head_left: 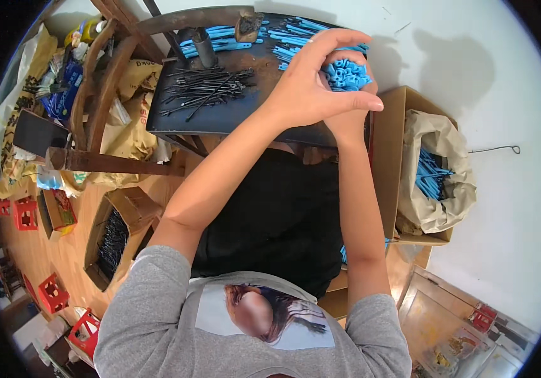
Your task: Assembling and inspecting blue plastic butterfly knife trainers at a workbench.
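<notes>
Above the right part of the dark metal table [270,113], my right hand [347,120] grips a bundle of blue plastic sticks [348,77], with their ends facing up. Much of that hand is hidden behind my left one. My left hand [302,85] curves beside the bundle in a wide C, thumb and fingers apart. Whether its palm touches the sticks, I cannot tell. More blue sticks [292,34] lie along the table's far side. A loose pile of thin black sticks [207,88] rests on its left part.
Right of the table stands a cardboard box [389,151] with a paper-lined bag [459,183] holding blue sticks. At left are a wooden frame [119,165], a box of black pieces [113,239] and red crates [53,293]. An upright metal post [203,49] stands on the table.
</notes>
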Tool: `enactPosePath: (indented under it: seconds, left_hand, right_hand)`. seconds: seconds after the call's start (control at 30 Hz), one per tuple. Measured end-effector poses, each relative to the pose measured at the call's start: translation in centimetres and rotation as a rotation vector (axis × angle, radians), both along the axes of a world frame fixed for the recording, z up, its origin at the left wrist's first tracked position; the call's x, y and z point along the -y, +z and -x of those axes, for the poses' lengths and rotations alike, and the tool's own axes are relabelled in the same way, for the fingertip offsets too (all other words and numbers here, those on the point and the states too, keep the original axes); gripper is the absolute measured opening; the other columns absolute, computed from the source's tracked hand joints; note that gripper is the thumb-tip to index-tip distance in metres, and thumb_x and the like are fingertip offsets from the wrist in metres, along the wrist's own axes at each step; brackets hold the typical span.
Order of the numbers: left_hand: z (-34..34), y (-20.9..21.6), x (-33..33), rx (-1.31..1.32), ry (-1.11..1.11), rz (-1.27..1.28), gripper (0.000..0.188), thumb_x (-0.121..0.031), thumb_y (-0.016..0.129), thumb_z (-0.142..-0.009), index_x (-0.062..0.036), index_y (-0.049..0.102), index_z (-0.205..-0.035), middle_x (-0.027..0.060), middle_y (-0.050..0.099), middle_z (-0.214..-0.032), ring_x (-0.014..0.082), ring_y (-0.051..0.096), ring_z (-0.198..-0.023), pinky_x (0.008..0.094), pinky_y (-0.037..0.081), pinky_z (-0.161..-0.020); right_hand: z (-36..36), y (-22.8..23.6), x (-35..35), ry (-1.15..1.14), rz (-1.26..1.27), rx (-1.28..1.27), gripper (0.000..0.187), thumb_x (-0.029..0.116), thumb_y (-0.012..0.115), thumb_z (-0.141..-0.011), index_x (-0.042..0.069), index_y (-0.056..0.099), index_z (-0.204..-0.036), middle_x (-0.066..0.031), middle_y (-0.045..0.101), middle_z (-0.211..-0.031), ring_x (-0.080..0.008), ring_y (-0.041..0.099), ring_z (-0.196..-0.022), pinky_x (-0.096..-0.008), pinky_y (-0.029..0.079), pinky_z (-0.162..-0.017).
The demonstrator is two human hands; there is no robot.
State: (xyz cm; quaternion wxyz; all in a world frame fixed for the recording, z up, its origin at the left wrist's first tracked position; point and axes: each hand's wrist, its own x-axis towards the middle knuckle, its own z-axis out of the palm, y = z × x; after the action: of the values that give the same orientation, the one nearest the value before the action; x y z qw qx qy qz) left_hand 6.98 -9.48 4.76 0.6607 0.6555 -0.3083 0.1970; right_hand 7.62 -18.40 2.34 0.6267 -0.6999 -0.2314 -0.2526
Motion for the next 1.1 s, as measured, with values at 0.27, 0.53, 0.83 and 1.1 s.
enactPosePath:
  seconds: [0.27,0.53,0.83,1.1]
  left_hand:
    - [2.3,-1.7,-2.1,-0.121,0.047,-0.356,0.090,-0.029,0.079,-0.049,0.0001,0.031,-0.120,0.0133,0.044,-0.115,0.0255,0.042,-0.109,0.0335,0.034,-0.090]
    - [3.7,-3.6,-2.0,-0.302,0.062,-0.350,0.087,-0.023,0.077,-0.051,-0.0005,0.031,-0.121,0.0178,0.043,-0.115,0.0326,0.042,-0.107,0.0356,0.036,-0.088]
    - [0.4,-2.1,-4.7,0.250,0.394,-0.836,0.047,-0.011,0.066,-0.060,-0.0102,0.051,-0.105,0.0085,0.054,-0.097,0.0257,0.052,-0.091,0.0345,0.044,-0.075]
    - [-4.7,-3.0,-2.1,0.274,0.207,-1.247,0.021,-0.017,0.057,-0.069,-0.0119,0.057,-0.089,0.0063,0.054,-0.087,0.0233,0.056,-0.080,0.0328,0.046,-0.067]
  right_hand:
    - [0.4,3.3,-0.2,0.099,-0.156,-0.057,0.022,-0.002,0.062,-0.065,0.001,0.051,-0.084,-0.0016,0.055,-0.076,-0.0062,0.051,-0.067,-0.0196,0.043,-0.059]
    - [1.4,1.9,-0.3,0.149,-0.087,-0.156,0.026,-0.003,0.065,-0.063,0.000,0.051,-0.085,-0.0028,0.056,-0.075,-0.0073,0.052,-0.066,-0.0208,0.045,-0.059]
    - [3.6,2.5,3.7,-0.027,-0.151,-0.060,0.030,-0.008,0.066,-0.063,0.000,0.048,-0.086,-0.0074,0.057,-0.072,-0.0107,0.055,-0.063,-0.0232,0.047,-0.056]
    - [3.6,1.4,3.2,-0.016,-0.090,-0.006,0.033,-0.008,0.066,-0.062,0.000,0.048,-0.088,-0.0078,0.057,-0.073,-0.0115,0.055,-0.063,-0.0229,0.046,-0.056]
